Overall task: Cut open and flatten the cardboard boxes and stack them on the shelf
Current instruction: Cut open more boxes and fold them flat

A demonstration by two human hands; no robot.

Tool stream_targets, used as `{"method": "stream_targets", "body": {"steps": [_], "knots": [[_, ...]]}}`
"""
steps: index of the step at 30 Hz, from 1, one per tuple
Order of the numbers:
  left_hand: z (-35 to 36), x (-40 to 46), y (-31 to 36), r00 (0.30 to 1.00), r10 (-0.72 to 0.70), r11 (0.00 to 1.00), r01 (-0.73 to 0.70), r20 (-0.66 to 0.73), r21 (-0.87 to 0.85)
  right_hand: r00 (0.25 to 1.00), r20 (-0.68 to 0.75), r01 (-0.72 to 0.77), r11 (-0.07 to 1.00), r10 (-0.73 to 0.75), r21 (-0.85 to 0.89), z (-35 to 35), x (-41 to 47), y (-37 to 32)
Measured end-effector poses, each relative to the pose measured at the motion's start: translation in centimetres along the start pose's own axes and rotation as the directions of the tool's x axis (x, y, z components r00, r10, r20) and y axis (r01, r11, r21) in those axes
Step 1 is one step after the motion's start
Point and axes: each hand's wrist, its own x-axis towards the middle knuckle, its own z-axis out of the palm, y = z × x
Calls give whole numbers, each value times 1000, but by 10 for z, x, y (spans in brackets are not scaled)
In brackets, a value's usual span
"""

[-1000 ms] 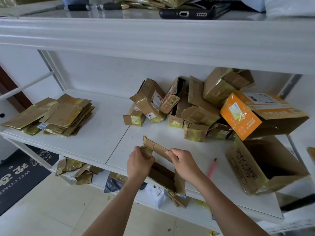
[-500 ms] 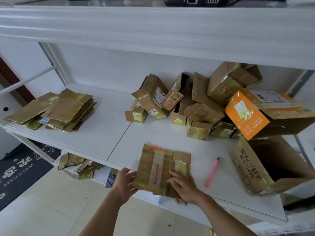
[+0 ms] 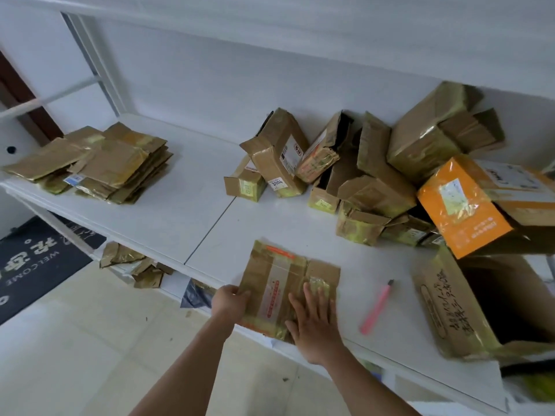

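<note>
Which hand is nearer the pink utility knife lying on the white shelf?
Right. The right hand presses flat on the flattened cardboard box, just left of the pink utility knife. The left hand grips the box's far left edge.

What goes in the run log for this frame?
right hand: presses box flat | left hand: grips its edge | cutter: on shelf

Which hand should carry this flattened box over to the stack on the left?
Left. The left hand already grips the flattened box by its left edge, on the stack's side; the right hand only presses flat on top.
</note>
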Motion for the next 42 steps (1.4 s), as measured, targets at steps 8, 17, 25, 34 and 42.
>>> {"method": "stream_targets", "body": {"steps": [8,17,25,34,42], "knots": [[-46,-3,-3,993,-95,936,66,-68,-346,954,-263,-23,909,145,416,-45,4,-39],[-141,12,3,941,82,548,233,329,-804,963,-206,154,274,172,949,-108,23,-195],[-314,63,-56,982,18,553,149,191,-820,891,-338,243,310,302,919,-101,65,-374],[-412,124,-52,998,-33,633,67,60,-771,906,-338,235,362,254,902,-115,112,-417],[-445,190,-5,997,11,674,-63,-75,-736,781,-502,307,471,372,827,-131,188,-453]]}}
